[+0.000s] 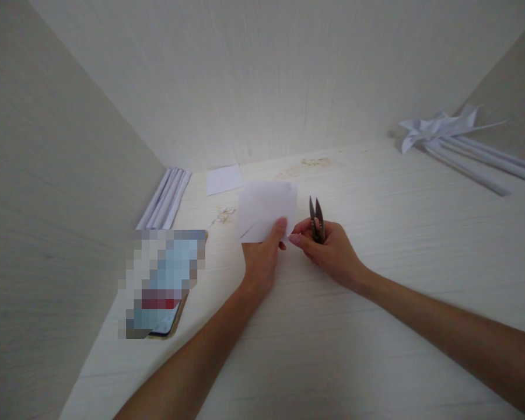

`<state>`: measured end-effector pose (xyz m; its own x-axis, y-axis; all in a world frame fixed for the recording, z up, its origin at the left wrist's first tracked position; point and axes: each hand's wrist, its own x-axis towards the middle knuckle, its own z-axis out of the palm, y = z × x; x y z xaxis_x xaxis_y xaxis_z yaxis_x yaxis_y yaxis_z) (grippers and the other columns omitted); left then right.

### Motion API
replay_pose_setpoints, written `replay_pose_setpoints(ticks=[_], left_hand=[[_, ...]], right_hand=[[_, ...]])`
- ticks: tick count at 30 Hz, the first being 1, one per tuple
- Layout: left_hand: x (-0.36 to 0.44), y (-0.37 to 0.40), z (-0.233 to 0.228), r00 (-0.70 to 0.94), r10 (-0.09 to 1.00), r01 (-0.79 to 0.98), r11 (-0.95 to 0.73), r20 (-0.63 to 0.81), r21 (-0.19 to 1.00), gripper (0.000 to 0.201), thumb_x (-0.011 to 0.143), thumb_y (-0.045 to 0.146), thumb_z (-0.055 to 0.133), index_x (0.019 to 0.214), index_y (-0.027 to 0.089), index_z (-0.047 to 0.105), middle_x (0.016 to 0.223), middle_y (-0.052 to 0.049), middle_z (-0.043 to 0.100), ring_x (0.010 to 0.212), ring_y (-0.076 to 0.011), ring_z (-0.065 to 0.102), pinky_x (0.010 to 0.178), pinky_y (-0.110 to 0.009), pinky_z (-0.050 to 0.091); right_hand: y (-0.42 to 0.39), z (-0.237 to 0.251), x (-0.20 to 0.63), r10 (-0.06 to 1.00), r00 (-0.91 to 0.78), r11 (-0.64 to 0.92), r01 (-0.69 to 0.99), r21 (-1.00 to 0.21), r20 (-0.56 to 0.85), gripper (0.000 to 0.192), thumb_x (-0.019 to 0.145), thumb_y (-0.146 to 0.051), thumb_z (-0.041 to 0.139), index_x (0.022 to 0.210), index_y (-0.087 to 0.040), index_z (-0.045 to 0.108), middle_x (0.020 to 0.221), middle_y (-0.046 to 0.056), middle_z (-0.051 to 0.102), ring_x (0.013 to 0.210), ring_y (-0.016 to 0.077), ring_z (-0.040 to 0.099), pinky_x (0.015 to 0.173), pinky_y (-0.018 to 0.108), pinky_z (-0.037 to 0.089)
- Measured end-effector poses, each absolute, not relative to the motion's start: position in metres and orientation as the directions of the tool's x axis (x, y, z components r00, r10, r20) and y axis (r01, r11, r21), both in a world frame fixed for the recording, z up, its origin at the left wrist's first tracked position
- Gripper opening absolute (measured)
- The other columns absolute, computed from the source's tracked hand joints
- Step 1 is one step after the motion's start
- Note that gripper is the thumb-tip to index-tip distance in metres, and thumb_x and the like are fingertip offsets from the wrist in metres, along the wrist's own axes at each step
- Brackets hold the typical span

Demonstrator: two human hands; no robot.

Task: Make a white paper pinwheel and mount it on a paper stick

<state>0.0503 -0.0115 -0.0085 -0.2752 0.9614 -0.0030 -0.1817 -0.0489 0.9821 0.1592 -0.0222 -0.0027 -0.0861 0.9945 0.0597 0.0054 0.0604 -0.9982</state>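
A white square of paper is in my left hand, the thumb on top near its lower right edge and the other fingers mostly hidden beneath. A short slit runs in from the sheet's lower left corner. My right hand is closed around a pair of thread snips, their two dark blades pointing up and slightly apart. The thumb and forefinger tips of that hand meet at the paper's lower right corner; whether they pinch it is hard to tell.
Several rolled paper sticks lie at the left wall, beside a flat white paper. A partly blurred phone sits below them. At the far right lie paper pinwheels on white sticks. Walls enclose the tabletop.
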Motion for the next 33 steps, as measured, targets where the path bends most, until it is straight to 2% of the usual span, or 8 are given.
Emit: replay_pose_setpoints(ticks=[4,9,16,20,33], left_hand=[[0.0496,-0.0124,-0.0100,-0.275,0.961,-0.089,-0.042,0.016,0.995,0.024,0.059,0.037,0.067,0.056,0.016,0.055,0.048,0.003,0.051,0.043,-0.0090,0.047,0.042,-0.022,0.037],[0.0499,-0.0135,-0.0087,-0.259,0.965,-0.055,-0.040,0.025,0.998,0.024,0.060,0.037,0.066,0.055,0.016,0.055,0.046,0.002,0.051,0.044,-0.0100,0.048,0.043,-0.023,0.038],[0.0514,-0.0149,-0.0047,-0.259,0.965,-0.052,-0.065,0.050,0.997,0.020,0.060,0.034,0.065,0.067,0.016,0.061,0.059,0.000,0.060,0.051,-0.0107,0.053,0.048,-0.023,0.043],[0.0511,-0.0142,-0.0056,-0.238,0.971,-0.077,-0.055,0.035,0.995,0.021,0.060,0.035,0.064,0.061,0.015,0.058,0.052,0.001,0.056,0.045,-0.0086,0.048,0.043,-0.021,0.040],[0.0515,-0.0148,-0.0055,-0.221,0.975,-0.135,-0.041,0.010,0.990,0.024,0.059,0.034,0.066,0.071,0.015,0.061,0.063,-0.001,0.059,0.049,-0.0082,0.050,0.040,-0.019,0.039]], right_hand=[[-0.0216,-0.0037,0.1595,0.995,-0.073,0.065,0.002,-0.998,0.064,0.023,0.064,-0.036,0.063,0.063,-0.016,0.053,0.043,-0.010,0.027,0.039,0.0045,0.025,0.038,0.021,0.017],[-0.0207,-0.0042,0.1597,0.996,-0.061,0.072,0.041,-0.997,0.070,0.024,0.060,-0.035,0.067,0.060,-0.016,0.051,0.042,-0.010,0.026,0.039,0.0041,0.024,0.038,0.021,0.018],[-0.0219,-0.0022,0.1601,0.997,-0.048,0.069,0.090,-0.994,0.065,0.029,0.053,-0.034,0.072,0.057,-0.016,0.049,0.043,-0.010,0.028,0.041,0.0040,0.024,0.039,0.020,0.019],[-0.0214,-0.0033,0.1589,0.997,-0.032,0.067,0.092,-0.993,0.064,0.029,0.055,-0.035,0.070,0.058,-0.016,0.048,0.042,-0.010,0.027,0.040,0.0040,0.023,0.038,0.020,0.018],[-0.0209,-0.0052,0.1579,0.999,-0.032,0.021,-0.072,-0.997,0.024,0.030,0.061,-0.040,0.065,0.062,-0.017,0.046,0.042,-0.009,0.036,0.035,0.0039,0.030,0.034,0.020,0.022]])
